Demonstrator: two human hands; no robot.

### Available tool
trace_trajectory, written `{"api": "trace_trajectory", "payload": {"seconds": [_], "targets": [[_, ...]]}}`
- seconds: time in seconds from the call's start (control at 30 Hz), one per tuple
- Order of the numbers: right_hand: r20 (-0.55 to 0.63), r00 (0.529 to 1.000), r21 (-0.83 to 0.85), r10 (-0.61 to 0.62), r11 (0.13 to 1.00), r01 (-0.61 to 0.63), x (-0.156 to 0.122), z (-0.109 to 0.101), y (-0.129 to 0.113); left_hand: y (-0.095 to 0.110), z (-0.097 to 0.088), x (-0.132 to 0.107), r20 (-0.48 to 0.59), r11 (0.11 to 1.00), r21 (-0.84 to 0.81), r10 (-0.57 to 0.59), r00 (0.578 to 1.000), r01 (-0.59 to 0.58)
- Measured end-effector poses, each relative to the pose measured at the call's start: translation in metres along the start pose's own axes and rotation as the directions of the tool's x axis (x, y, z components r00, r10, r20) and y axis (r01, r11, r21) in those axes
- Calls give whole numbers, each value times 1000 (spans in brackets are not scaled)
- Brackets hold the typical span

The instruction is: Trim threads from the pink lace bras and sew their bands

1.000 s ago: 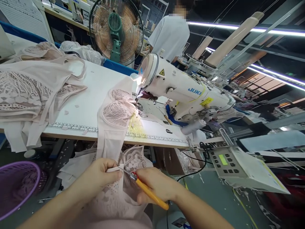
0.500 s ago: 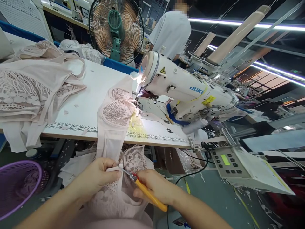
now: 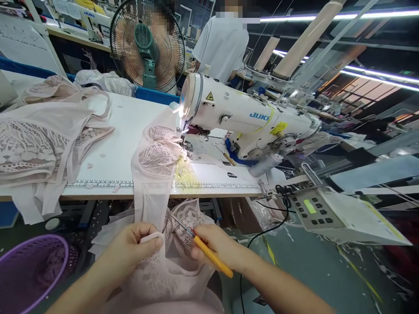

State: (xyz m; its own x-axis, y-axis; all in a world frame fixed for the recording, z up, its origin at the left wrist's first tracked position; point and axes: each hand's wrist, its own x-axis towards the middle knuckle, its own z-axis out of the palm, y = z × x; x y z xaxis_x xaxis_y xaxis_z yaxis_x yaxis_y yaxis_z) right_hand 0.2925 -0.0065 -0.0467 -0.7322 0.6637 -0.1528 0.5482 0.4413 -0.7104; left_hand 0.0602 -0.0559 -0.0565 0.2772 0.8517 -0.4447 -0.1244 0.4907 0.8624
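Note:
My left hand (image 3: 139,246) is closed, pinching the edge of a pale pink bra (image 3: 163,279) that lies over my lap. In my right hand (image 3: 214,244) is a pair of scissors (image 3: 212,256) with a long orange handle. Their slim metal blades point up and left, just right of my left fingers and in front of some lace; whether the blades are apart I cannot tell. Another pale pink bra (image 3: 156,158) lies on the table at the needle of the sewing machine (image 3: 229,104), its band hanging over the front edge towards my left hand.
Pale pink bras (image 3: 29,144) are piled on the table's left. A purple basket (image 3: 62,279) stands below at left. The control box (image 3: 314,209) juts out at right. A fan (image 3: 144,39) and a person in a white shirt (image 3: 224,46) are behind.
The scissors have moved away from my left fingers, to the right. The white strip my left hand pinched is now bent back with the fabric edge. The camera view has shifted slightly.

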Motion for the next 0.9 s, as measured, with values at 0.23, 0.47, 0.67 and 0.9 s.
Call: {"api": "trace_trajectory", "payload": {"seconds": [0.23,0.47,0.67,0.9], "targets": [[-155,976,-8,-150,988,151,-9,2,-24,5,-9,-13,-110,993,35,115,987,-112],[-136,935,-265,-328,921,284,-1,33,-27,2,-14,-17,-152,983,32,185,971,-183],[-52,956,-278,-289,923,265,3,44,-30,1,-22,-25,-168,948,48,317,934,-313],[-86,856,-144,-510,856,496,19,46,-36,-5,-32,-54,183,894,-138,446,876,-426]]}}
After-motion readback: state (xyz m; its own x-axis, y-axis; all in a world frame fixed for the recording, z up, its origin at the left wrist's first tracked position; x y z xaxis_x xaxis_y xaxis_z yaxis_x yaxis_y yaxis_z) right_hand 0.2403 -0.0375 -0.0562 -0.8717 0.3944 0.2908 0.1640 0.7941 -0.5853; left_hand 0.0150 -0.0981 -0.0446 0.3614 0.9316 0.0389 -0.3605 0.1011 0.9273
